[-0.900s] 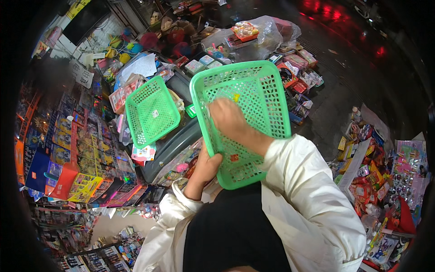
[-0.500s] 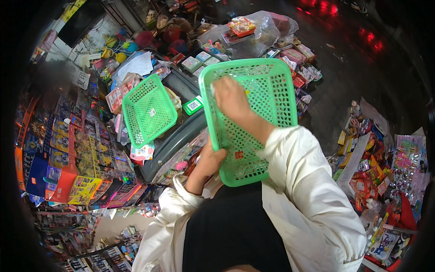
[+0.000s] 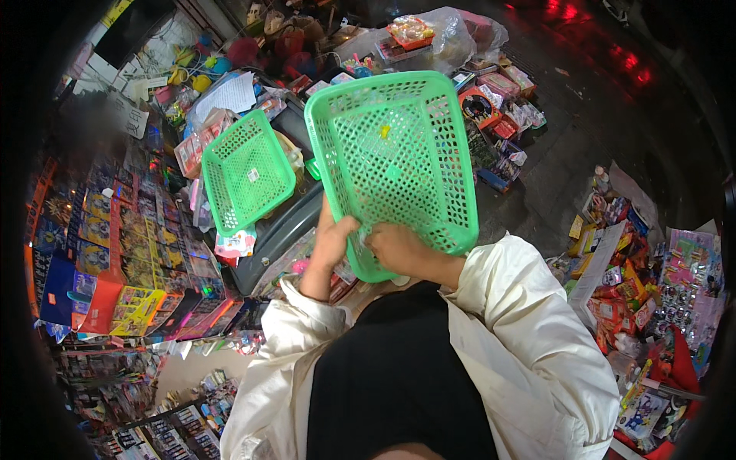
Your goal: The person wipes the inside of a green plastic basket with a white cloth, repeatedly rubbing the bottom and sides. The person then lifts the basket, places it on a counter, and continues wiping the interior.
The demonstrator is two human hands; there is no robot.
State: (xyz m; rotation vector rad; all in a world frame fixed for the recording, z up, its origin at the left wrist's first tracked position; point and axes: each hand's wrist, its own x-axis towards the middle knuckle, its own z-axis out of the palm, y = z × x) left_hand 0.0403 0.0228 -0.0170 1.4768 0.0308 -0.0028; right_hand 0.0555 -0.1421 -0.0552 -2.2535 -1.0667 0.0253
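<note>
Gripping the large green basket [image 3: 395, 165] at its near rim, my left hand [image 3: 331, 244] clasps the left corner while my right hand [image 3: 397, 249] closes on the bottom edge. Basket's tilted up at chest height and looks empty bar a small yellow bit; nothing set down yet. Beyond sits a smaller green basket [image 3: 247, 170] on a dark bin [image 3: 280, 230]. Stall goods around are too blurred to sort.
</note>
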